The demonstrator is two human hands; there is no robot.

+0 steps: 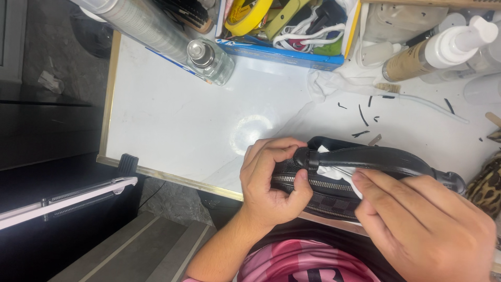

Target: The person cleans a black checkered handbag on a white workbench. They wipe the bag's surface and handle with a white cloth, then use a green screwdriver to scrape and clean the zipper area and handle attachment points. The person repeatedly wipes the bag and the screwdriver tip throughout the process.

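Two hands work on one black bag (334, 196) at the near edge of the white worktop (182, 120), toward five o'clock in the view. The left hand (274, 180) is clamped on the bag's left end, fingers curled over the top where the black handle (376, 156) joins and the thumb pressed just beside the silver zip (313, 183). The right hand (425, 227) lies at four o'clock, its fingers together and pressing a white cloth (339, 172) against the bag just under the handle; whether it grips the cloth or only pushes on it I cannot tell. The bag lies on its side, zip facing the person, partly over the worktop's edge.

At twelve o'clock stands a blue box (282, 52) stuffed with a yellow tape roll (248, 15) and cords. At eleven o'clock a clear bottle with a metal cap (209, 60) sits against a long stack of clear cups (141, 21). At one o'clock a white spray bottle (443, 49) lies tilted, with a small brush (389, 87) and black scraps (362, 115) near it. A leopard-print item (485, 183) touches the frame at three o'clock. A pink garment (302, 263) shows at six o'clock.
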